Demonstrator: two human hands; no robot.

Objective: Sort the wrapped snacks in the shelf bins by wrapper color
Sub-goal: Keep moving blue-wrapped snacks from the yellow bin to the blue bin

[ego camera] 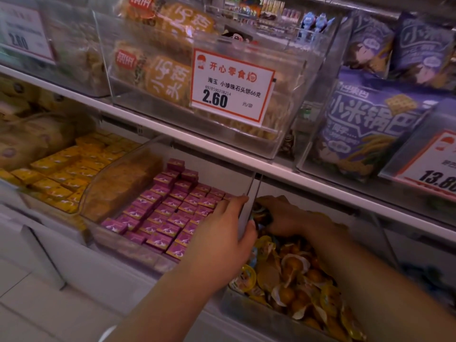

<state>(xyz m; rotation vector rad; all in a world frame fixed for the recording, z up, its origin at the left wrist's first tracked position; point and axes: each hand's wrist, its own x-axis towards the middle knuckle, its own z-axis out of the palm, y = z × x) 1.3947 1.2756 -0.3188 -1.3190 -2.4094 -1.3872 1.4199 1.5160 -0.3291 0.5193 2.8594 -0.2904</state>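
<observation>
Sorting of wrapped snacks on the lower shelf: pink cubes (170,213) fill the middle bin, orange discs (291,275) the right bin. Left hand (222,233) rests on the clear divider (246,211), its grip relaxed; right hand (283,215) pinches one dark-wrapped piece (261,215) at the back. Pieces look light, crinkly, slippery; best pinched across the body.

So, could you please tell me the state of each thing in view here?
Left hand: fingers over the purple boxes, thumb on the clear divider.
Right hand: curled around wrapped snacks in the orange bin.
Purple boxes: stacked in neat rows.
Yellow boxes: stacked.
Orange snacks: loosely heaped.
</observation>
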